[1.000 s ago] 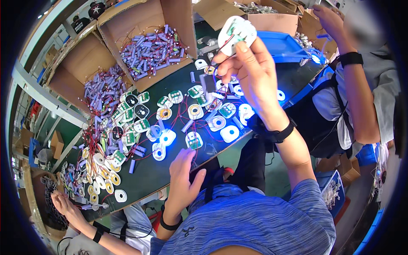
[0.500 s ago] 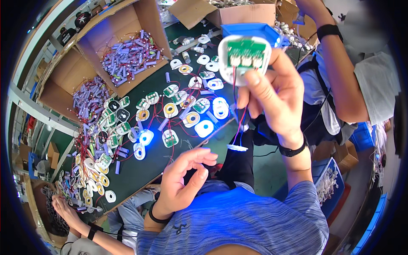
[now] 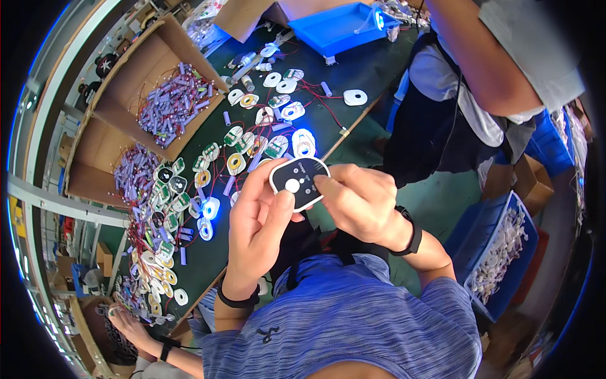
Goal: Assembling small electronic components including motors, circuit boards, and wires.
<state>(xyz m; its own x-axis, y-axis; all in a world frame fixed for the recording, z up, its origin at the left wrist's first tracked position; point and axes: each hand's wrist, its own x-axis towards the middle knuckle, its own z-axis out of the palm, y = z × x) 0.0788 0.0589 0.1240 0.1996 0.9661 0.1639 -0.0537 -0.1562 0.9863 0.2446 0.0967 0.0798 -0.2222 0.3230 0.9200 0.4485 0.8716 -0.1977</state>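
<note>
Above the table's front edge I hold a rounded-square control panel (image 3: 299, 176), its black face with small round buttons turned up inside a white rim. My left hand (image 3: 257, 232) grips it from the left, thumb lying on the lower part of the face and fingers underneath. At the panel's right edge are the bent, closed fingers of my right hand (image 3: 361, 201), one fingertip touching the face. The panel's underside and any wires there are hidden. Just beyond it, a white ring light (image 3: 303, 144) glows blue-white on the table.
Ring lights, green circuit boards and purple battery cells on red wires cover the dark green table (image 3: 353, 66). Cardboard boxes (image 3: 120, 104) of wired cells stand left, a blue tray (image 3: 338, 31) at the back. Co-workers' arms (image 3: 483, 60) show right and lower left; a blue crate (image 3: 499, 252) stands right.
My right hand has come down and left with the panel, now turned black face up. My left hand has risen and closed on it. My view has shifted.
</note>
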